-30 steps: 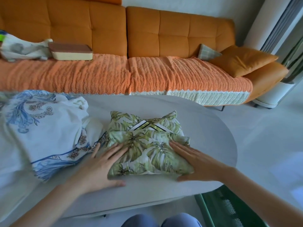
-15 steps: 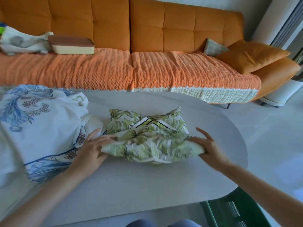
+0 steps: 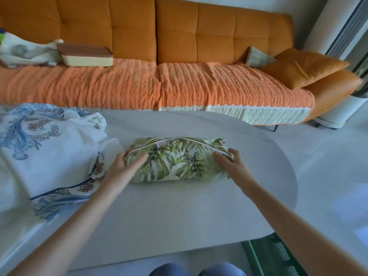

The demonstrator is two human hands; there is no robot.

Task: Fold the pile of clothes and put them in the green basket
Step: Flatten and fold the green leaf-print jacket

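A green leaf-print garment (image 3: 179, 159) lies folded into a narrow bundle in the middle of the grey oval table (image 3: 179, 212). My left hand (image 3: 124, 166) rests on its left end with fingers laid over the cloth. At the bundle's right end my right hand (image 3: 232, 163) lies with its fingers on the fabric near the striped hem. A white garment with blue floral print (image 3: 45, 154) is heaped on the table's left side. The corner of the green basket (image 3: 274, 255) shows under the table edge at the lower right.
An orange sofa (image 3: 179, 36) with a knitted cover runs behind the table; on it lie a cream box with a brown lid (image 3: 87, 55), a printed cloth (image 3: 23, 52) and cushions (image 3: 302, 66). Pale floor lies to the right. My knees (image 3: 197, 270) show at the bottom edge.
I lifted the near edge of the leaf-print garment and folded it away from me, so the bundle is now half as deep. Both hands moved forward with it.
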